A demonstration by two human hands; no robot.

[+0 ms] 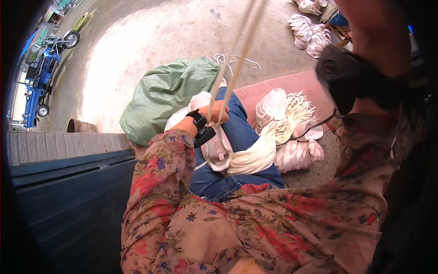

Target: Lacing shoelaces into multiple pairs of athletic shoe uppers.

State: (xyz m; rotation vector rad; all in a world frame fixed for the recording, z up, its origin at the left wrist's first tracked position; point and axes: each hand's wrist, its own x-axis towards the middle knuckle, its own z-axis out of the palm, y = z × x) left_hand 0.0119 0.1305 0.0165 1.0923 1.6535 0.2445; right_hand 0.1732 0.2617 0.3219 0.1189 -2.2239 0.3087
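A pink and white shoe upper [217, 148] lies across my lap, its heel end toward me. My left hand [213, 112], with a black strap device at the wrist, is closed on its front part. Two strands of a cream shoelace [233, 75] run taut from the upper past that hand and out through the top edge. My right hand [365, 11] is raised at the upper right, blurred and cut off, so its fingers and any hold on the lace are hidden. A bundle of cream laces [253, 157] lies over my thigh, beside the upper.
A green sack [171, 93] stands ahead to the left. Stacked pale uppers [271, 107] and a pink-white bundle [296, 156] lie to my right, near a pink mat [305, 84]. More uppers [310, 34] sit far right. A blue three-wheeler [41, 82] is parked far left.
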